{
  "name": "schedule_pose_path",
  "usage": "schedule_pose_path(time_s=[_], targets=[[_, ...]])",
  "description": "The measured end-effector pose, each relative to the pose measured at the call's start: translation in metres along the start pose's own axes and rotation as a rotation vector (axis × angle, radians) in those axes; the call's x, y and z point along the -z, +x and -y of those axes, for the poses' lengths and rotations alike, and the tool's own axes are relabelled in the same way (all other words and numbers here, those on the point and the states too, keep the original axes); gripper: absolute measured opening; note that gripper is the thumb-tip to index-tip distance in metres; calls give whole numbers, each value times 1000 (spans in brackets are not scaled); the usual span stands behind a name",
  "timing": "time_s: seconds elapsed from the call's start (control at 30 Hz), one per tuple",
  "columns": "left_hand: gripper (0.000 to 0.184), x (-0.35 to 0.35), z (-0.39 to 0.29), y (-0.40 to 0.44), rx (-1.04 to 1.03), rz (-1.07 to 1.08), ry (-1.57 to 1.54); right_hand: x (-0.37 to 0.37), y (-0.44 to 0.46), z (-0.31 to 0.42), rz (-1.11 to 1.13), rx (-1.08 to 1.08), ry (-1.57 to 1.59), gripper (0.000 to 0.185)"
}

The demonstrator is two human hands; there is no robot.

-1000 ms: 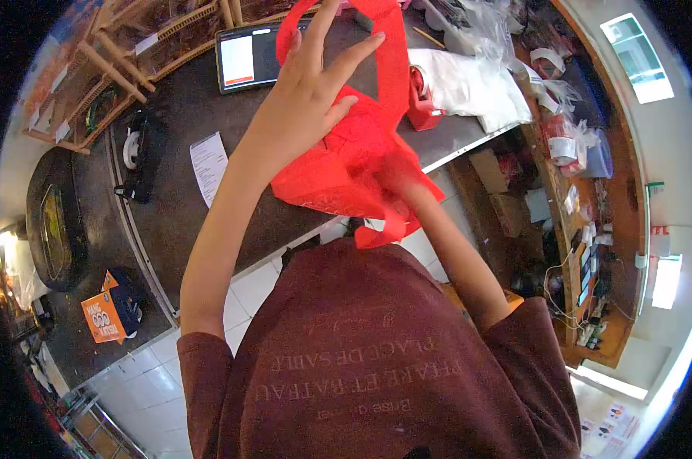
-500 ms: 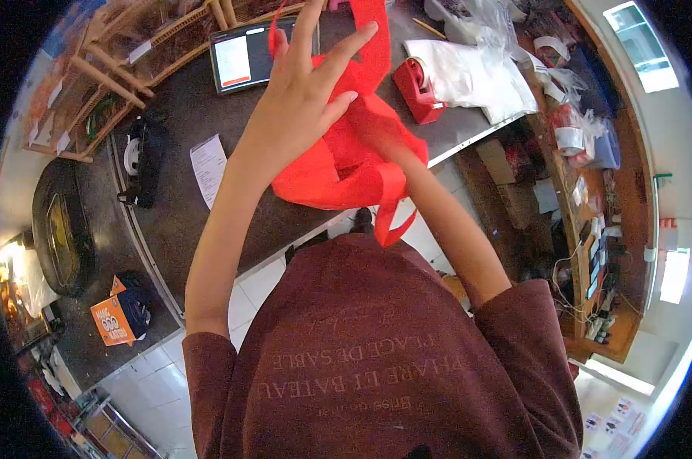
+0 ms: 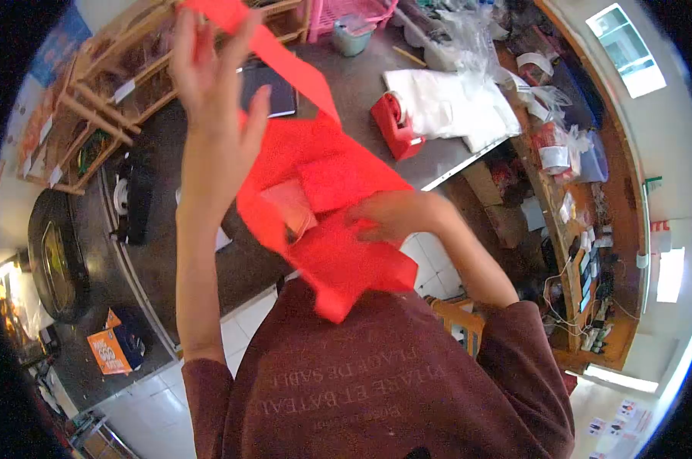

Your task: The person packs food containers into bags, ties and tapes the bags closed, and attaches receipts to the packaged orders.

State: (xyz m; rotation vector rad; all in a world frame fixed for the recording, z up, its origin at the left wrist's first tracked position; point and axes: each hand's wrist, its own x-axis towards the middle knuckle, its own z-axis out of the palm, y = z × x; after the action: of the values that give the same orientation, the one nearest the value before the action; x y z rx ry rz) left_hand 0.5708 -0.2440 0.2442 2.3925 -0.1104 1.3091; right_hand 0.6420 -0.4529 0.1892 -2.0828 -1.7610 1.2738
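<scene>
A red fabric bag (image 3: 338, 180) with long flat handles hangs crumpled in front of my shirt, over the counter's near edge. My left hand (image 3: 216, 115) is raised at the upper left, smeared by motion. One handle runs taut up to its fingers, while the thumb sticks out. My right hand (image 3: 399, 214) grips the bag's right side, its fingertips partly lost in the red folds. A paler orange patch (image 3: 292, 205) shows in a fold between the hands; I cannot tell what it is.
On the dark counter are a red tape dispenser (image 3: 396, 128), white plastic bags (image 3: 453, 103), a tablet (image 3: 269, 90) and a blue-green pot (image 3: 352, 37). Wooden racks (image 3: 124, 84) stand at the back left. An orange box (image 3: 110, 350) and a black oval tray (image 3: 58, 256) lie at left.
My left hand has moved left, drawing a handle with it. My right hand has come out of the bag's folds to its right side. The bag has spread and come nearer my body.
</scene>
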Motion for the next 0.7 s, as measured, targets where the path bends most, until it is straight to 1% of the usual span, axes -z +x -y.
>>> schedule_pose_path(time_s=[0.03, 0.13, 0.17, 0.2, 0.23, 0.27, 0.3, 0.37, 0.4, 0.43, 0.47, 0.5, 0.53, 0.57, 0.6, 0.63, 0.7], targets=[[63, 4, -3, 6, 8, -24, 14, 23, -17, 8, -28, 189, 203, 22], [61, 14, -11, 16, 52, -47, 140, 83, -54, -17, -113, 410, 622, 16], [60, 17, -12, 15, 73, -49, 199, 101, -60, -37, -262, 405, 664, 14], [59, 23, -12, 11, 62, -9, 273, 119, -66, -65, -439, 256, 703, 14], [58, 30, -11, 5, 54, 30, 351, 135, -58, -112, -574, 172, 609, 16], [55, 37, -11, -6, 143, 97, 327, 145, -51, -159, -722, 89, 572, 18], [53, 44, -14, -21, 239, 164, 303, 156, -41, -221, -762, 66, 605, 20], [47, 47, -30, -58, 605, 13, 106, 166, -33, -329, -817, 83, 835, 22], [46, 45, -40, -62, 633, 26, 92, 174, -32, -380, -843, 81, 960, 23], [44, 43, -53, -66, 668, 50, 77, 186, -41, -435, -890, -94, 719, 25], [44, 44, -67, -76, 794, 112, 183, 200, -53, -501, -1038, -284, 345, 23], [44, 42, -81, -87, 917, 169, 289, 211, -61, -544, -1280, -546, -318, 22], [47, 36, -97, -104, 1153, 65, 251, 226, -72, -549, -1469, -586, -255, 21], [47, 35, -115, -124, 1335, 56, 175, 236, -85, -559, -1494, -448, -513, 20], [47, 31, -133, -140, 1516, 43, 108, 243, -87, -546, -1470, -362, -515, 22], [44, 33, -147, -156, 1640, 115, 0, 240, -80, -547, -1250, -403, -470, 24], [38, 7, -164, -119, 2055, 157, -371, 245, -69, -569, -821, -444, -402, 28]])
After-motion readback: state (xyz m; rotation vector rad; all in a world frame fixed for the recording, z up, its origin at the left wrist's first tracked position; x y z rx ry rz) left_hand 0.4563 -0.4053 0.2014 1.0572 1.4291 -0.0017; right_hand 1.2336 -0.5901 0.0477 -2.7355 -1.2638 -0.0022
